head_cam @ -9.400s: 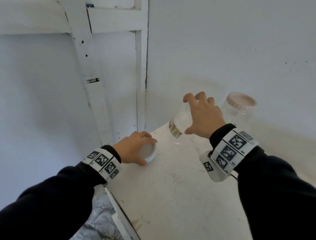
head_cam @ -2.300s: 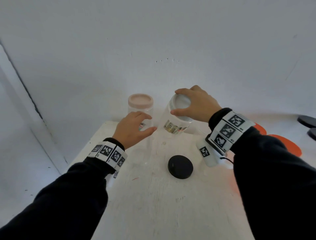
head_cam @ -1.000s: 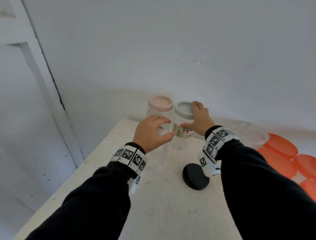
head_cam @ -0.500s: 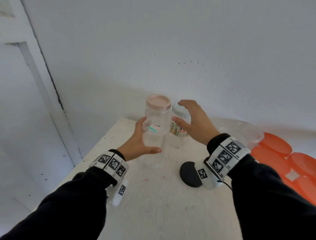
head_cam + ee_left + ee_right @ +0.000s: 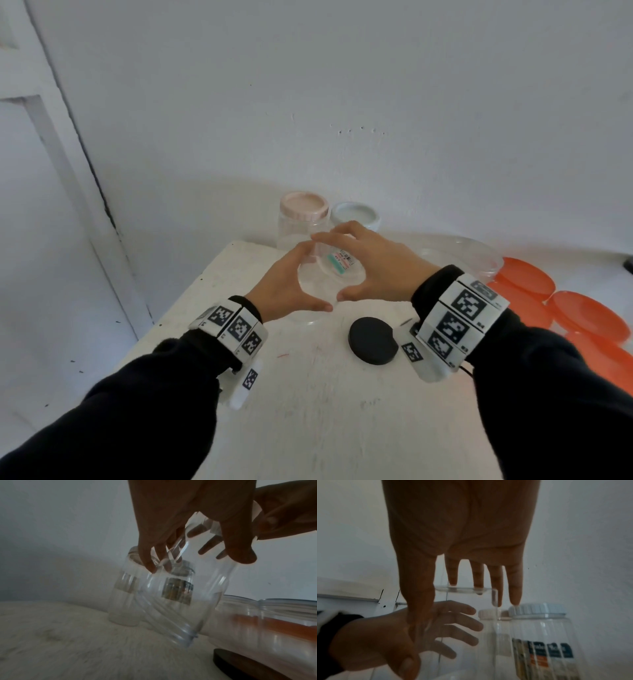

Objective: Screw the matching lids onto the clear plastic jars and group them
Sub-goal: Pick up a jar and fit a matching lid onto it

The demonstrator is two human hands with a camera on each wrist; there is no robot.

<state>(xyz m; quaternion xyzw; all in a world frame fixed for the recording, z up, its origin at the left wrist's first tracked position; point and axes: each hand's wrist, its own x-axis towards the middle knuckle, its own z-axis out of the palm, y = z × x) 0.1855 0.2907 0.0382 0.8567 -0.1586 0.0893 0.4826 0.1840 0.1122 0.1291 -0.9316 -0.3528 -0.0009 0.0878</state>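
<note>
Both hands hold one lidless clear jar [image 5: 329, 277] above the white table [image 5: 308, 411]. It is tilted, its stickered base up toward me and its threaded mouth [image 5: 190, 638] down. My left hand [image 5: 291, 287] grips its left side, with the fingers showing through the plastic [image 5: 457, 626]. From the right, my right hand [image 5: 373, 267] cups it, fingertips [image 5: 478, 586] on the base rim and thumb down the near side. A black lid [image 5: 373, 341] lies flat on the table just under my right wrist. Behind stand a pink-lidded jar [image 5: 303, 212] and a white-lidded jar [image 5: 356, 216], side by side at the wall.
Wide clear containers [image 5: 472, 253] stand at the back right, with several orange lids [image 5: 589, 315] beyond them. The wall runs close behind the jars. The table's left edge [image 5: 191, 294] drops off by a white door frame [image 5: 85, 192].
My right hand left the white-lidded jar and joined the left on the lidless jar. That jar came toward me, away from the two lidded jars.
</note>
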